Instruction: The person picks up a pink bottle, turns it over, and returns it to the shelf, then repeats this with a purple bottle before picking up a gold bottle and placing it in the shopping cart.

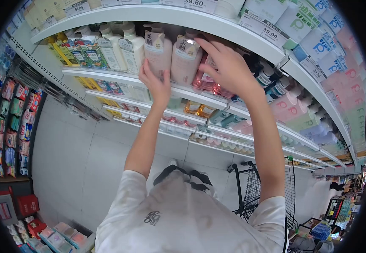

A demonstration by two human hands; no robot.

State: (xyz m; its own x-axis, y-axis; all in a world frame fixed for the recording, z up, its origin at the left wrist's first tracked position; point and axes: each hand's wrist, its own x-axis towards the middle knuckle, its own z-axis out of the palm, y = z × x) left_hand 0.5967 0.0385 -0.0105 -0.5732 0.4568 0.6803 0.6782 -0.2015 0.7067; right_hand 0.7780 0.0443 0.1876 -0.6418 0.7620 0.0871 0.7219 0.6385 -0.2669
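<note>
Two pale pink pump bottles with hanging neck tags stand side by side on the shelf. My left hand (pixel 155 84) grips the lower part of the left pink bottle (pixel 158 52), fingers along its left edge and thumb at its right. Beside it, the right pink bottle (pixel 186 61) has my right hand (pixel 229 67) at its upper right, with the fingers spread and their tips close to the bottle's top. The right thumb reaches over the clear pink bottles (pixel 204 78) standing to the right.
White pump bottles (pixel 130 48) and colourful packs (pixel 86 52) line the shelf's left part. Dark-capped bottles (pixel 265 76) stand to the right. Overhead, a white shelf edge (pixel 149 12) carries price labels. A black shopping cart (pixel 250 189) stands right of my body on the tiled floor (pixel 69 168).
</note>
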